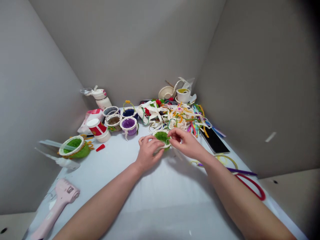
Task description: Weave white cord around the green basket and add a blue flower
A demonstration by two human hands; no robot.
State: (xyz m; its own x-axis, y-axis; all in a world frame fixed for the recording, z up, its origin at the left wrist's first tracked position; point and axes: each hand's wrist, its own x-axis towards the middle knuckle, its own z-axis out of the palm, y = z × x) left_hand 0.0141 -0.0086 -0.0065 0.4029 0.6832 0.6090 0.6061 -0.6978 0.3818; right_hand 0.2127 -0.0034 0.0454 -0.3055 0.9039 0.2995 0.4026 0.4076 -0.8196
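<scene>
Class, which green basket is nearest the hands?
The central green basket, between left hand and right hand; the other green basket sits far left, away from both.

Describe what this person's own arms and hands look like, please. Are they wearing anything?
The left hand and right hand are ungloved. The forearms are bare, with no sleeve, watch or bracelet showing.

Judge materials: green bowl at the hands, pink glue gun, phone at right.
Green bowl: perhaps yarn or felt, matte; soft look, too small to confirm.
Pink glue gun: likely moulded plastic, satin; smooth, even colour.
Phone: probably smooth glass front; flat, dark face.
</scene>
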